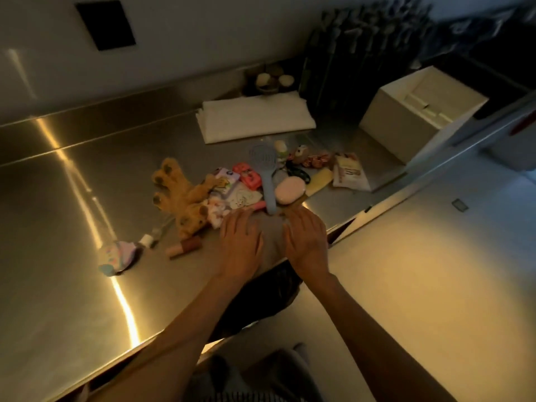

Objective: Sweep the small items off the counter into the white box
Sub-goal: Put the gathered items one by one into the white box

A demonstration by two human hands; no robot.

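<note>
Both hands, left (242, 242) and right (306, 240), lie flat and empty on the steel counter (72, 198), near the heap of small items (246, 181). Sweep barely begun; next, push rightward toward the white box (406, 123).

box (406, 123) right on counter (58, 198) | small items (240, 184) left of it; folded cloth (252, 117) behind items

The counter (72, 181) is brushed metal, glossy, streaked with reflected light. On it, left of the smooth matt white box (406, 123), lie a fuzzy plush toy (185, 195), a smooth plastic hairbrush (265, 172) and a glossy pink soap-like oval (290, 190). Farther left of the box, folded white cloth (255, 120) looks soft and matt.
</note>
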